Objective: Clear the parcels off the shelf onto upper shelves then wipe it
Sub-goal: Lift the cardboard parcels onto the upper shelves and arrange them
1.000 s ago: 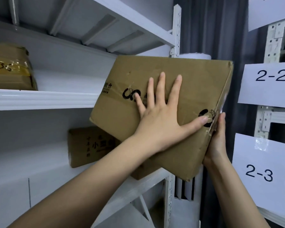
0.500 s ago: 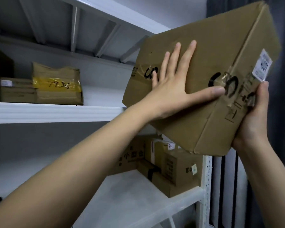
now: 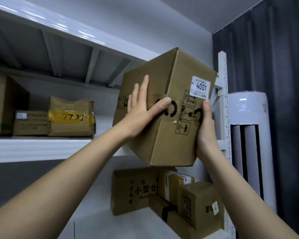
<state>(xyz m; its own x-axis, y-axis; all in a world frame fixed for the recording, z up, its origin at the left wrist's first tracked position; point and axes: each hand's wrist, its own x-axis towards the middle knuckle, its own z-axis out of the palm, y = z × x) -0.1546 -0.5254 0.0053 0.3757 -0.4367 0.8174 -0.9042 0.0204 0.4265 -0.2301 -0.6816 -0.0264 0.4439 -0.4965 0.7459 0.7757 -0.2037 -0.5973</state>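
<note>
A large brown cardboard box (image 3: pixel 171 140) with a white "4001" label is tilted in the air at the right end of the upper shelf (image 3: pixel 41 149), its far end over the shelf edge. My left hand (image 3: pixel 141 111) presses flat on its left side, fingers straight, thumb across the corner. My right hand (image 3: pixel 204 130) supports its right side from below, fingers straight up along the face. Below it, several brown parcels (image 3: pixel 164 195) sit on the lower shelf (image 3: pixel 97 218).
On the upper shelf at the left stand a parcel with yellow tape marked "7936" (image 3: pixel 72 116), a flat box (image 3: pixel 31 122) and a taller box (image 3: pixel 2 104). A white perforated upright (image 3: pixel 223 107), a white air conditioner (image 3: pixel 248 128) and a dark curtain (image 3: pixel 274 57) are at the right.
Both hands have raised the box and turned it so its labelled end faces me, moving it toward the upper shelf. The view has tilted upward.
</note>
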